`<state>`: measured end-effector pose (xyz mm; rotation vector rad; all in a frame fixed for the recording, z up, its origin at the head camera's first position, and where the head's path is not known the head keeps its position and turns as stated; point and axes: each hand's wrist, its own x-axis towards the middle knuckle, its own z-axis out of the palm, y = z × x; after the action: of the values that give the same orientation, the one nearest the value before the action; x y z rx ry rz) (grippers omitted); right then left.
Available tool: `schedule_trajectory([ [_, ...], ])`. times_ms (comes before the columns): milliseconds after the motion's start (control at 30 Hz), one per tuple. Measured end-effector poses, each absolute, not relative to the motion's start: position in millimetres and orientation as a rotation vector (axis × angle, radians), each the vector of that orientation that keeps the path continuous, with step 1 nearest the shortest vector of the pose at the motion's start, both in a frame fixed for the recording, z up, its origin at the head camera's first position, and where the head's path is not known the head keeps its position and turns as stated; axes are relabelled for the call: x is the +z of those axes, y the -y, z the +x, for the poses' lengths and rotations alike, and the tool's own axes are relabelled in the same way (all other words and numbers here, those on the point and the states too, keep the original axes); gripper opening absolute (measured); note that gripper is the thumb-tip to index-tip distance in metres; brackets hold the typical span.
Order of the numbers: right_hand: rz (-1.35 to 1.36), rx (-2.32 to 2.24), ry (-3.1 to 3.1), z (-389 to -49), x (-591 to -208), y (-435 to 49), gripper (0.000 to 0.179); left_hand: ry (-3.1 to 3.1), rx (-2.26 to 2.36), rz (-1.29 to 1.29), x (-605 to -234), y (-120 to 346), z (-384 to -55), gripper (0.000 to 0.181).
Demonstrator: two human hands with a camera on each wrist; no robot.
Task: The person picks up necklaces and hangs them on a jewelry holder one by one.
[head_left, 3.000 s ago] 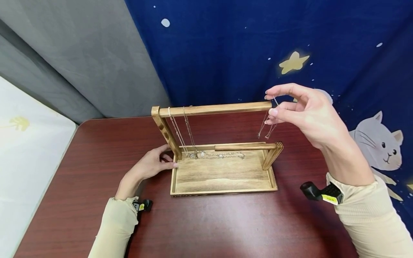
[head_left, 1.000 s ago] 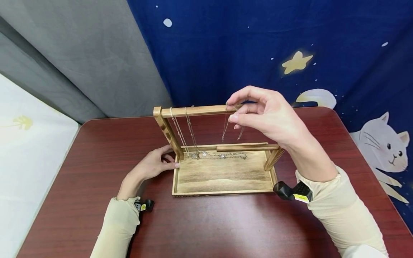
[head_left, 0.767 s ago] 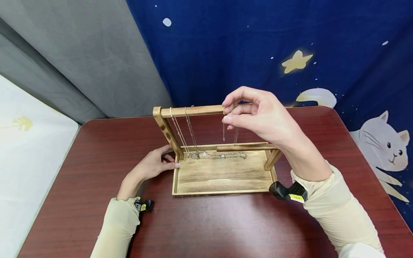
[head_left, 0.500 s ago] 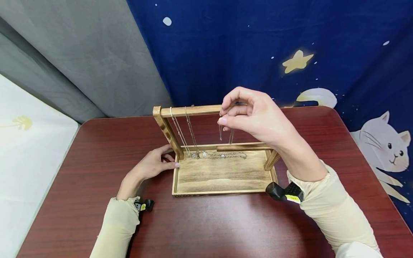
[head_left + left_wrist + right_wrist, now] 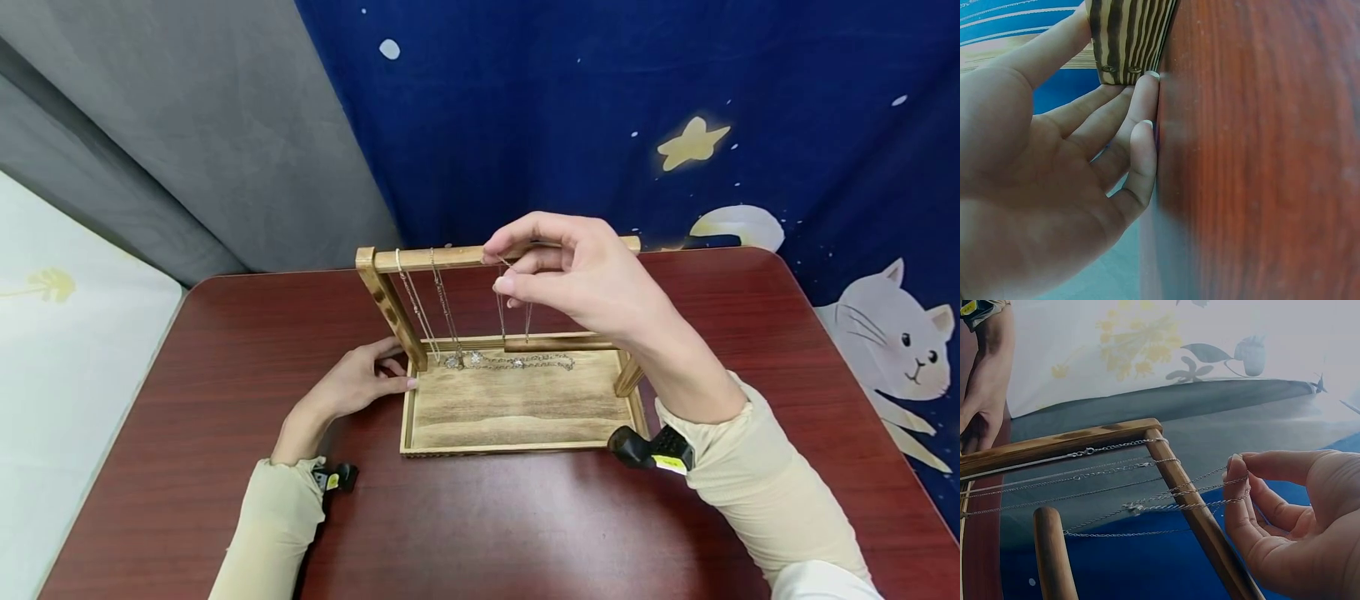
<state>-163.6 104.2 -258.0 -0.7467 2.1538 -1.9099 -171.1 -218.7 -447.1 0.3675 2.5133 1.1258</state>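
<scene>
A wooden necklace stand [image 5: 487,412] with a tray base stands on the table. Its left end is gripped by my left hand [image 5: 352,383], thumb on the tray's edge and fingers behind it; the left wrist view shows fingertips against the striped wood end [image 5: 1125,44]. At the upper bar [image 5: 465,257], my right hand [image 5: 592,275] pinches a thin chain necklace [image 5: 1147,508] between thumb and fingers. Its strands hang down toward the lower bar [image 5: 562,342]. Two other necklaces, a left one [image 5: 412,300] and one beside it [image 5: 444,304], hang from the upper bar.
Silver chain with sparkling pieces [image 5: 555,361] lies at the back of the tray. Reddish-brown table [image 5: 480,525] surrounds the stand. Behind it hang a grey curtain [image 5: 225,125] and a blue curtain [image 5: 510,108]; a white patterned cloth [image 5: 60,375] is at the left.
My right hand has moved left with the necklace, from beyond the upper bar's free right end to near its middle. My left hand has stayed on the stand.
</scene>
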Motion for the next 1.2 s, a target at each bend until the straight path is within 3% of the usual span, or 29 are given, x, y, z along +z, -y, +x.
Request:
schedule_trajectory([
  [1200, -0.762, -1.875, -2.038, -159, -282, -101, 0.037, -2.532, 1.114, 0.351, -448, 218, -172, 0.071],
])
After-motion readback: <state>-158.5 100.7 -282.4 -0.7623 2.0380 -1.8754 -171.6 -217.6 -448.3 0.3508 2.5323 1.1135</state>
